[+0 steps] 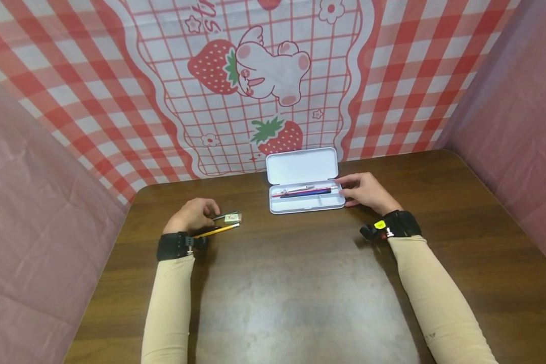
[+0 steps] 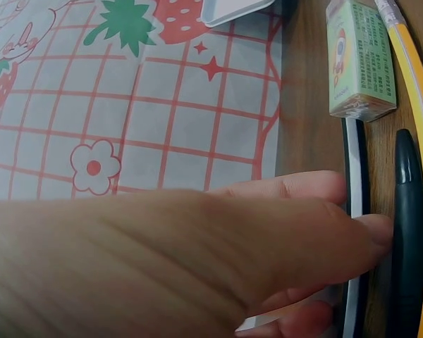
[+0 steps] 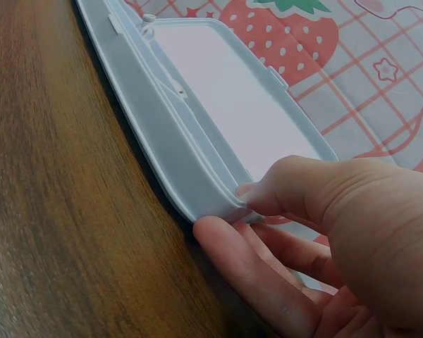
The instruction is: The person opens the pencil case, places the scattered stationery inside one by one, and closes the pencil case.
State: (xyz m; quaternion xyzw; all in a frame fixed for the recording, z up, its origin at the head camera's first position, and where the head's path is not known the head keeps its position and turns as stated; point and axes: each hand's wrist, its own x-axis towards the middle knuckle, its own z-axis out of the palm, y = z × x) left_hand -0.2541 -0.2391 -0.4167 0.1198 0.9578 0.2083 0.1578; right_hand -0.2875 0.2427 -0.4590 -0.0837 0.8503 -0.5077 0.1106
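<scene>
My left hand (image 1: 192, 215) is low over the table at the left. In the left wrist view its thumb and index finger pinch a thin black-and-white pencil (image 2: 354, 162). Beside the thumb lies a black pen (image 2: 407, 239), and beyond it a yellow pencil (image 1: 218, 230). A small wrapped eraser (image 1: 232, 218) sits at the far end of the black-and-white pencil. With thumb on the rim and fingers against the outside, my right hand (image 1: 366, 192) grips the right end of an open white pencil case (image 1: 296, 206).
Inside the case lie a red pencil (image 1: 296, 193), a blue pen (image 1: 316, 192) and a silvery compass-like tool (image 1: 298, 188). The raised lid (image 1: 302, 167) stands near a red-and-white patterned cloth (image 1: 273, 121) at the back. Pink cloth (image 1: 32, 202) hangs on both sides of the wooden table (image 1: 296, 293).
</scene>
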